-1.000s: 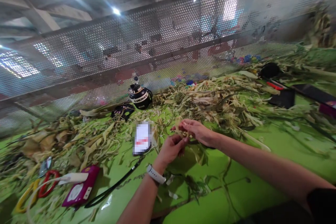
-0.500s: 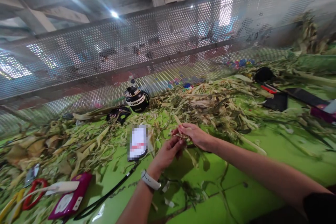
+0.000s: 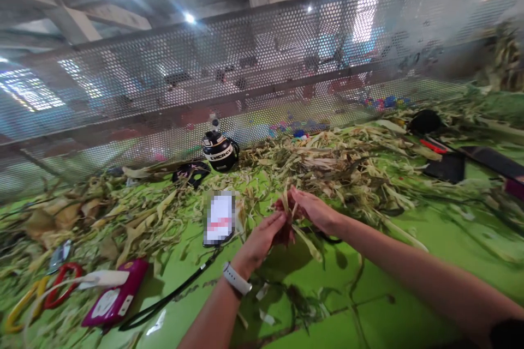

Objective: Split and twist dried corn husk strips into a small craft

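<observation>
middle of frame: left hand (image 3: 262, 237), right hand (image 3: 317, 211) both had fingers (image 3: 277, 221) pinched closed around pale leaf strip (image 3: 308, 243).

Perforated screen (image 3: 278, 71), bright ceiling lights (image 3: 189, 17)

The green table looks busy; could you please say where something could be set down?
Mostly bare table shows between right forearm and flat black item, and between black strap and left forearm. Leaves crowd the far edge and the picture's left.
</observation>
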`<action>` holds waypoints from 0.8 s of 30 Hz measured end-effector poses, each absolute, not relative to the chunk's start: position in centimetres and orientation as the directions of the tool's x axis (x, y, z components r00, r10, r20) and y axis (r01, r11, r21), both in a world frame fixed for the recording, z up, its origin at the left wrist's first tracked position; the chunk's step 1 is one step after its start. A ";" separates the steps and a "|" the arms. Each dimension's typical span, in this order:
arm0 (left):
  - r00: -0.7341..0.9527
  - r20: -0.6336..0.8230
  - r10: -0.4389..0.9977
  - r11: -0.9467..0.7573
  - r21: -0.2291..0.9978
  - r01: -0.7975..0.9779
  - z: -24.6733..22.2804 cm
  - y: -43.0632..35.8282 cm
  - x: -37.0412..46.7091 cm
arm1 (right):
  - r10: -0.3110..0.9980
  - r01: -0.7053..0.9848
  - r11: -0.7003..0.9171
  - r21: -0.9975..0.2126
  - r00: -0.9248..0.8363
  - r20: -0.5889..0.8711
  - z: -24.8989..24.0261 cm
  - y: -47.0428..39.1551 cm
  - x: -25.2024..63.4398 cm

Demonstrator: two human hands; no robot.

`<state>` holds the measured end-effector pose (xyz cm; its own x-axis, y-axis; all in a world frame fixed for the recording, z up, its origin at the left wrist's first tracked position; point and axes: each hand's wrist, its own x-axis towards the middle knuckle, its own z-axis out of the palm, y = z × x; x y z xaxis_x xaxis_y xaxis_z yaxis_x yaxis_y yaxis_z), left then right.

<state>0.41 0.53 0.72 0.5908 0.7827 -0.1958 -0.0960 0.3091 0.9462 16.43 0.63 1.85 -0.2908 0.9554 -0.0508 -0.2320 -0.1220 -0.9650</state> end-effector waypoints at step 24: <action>0.284 -0.028 0.958 0.193 0.796 -0.573 0.8 1.7 0.5 | 0.985 -0.109 -0.041 -0.993 -0.169 -0.022 0.1 0.5 16.1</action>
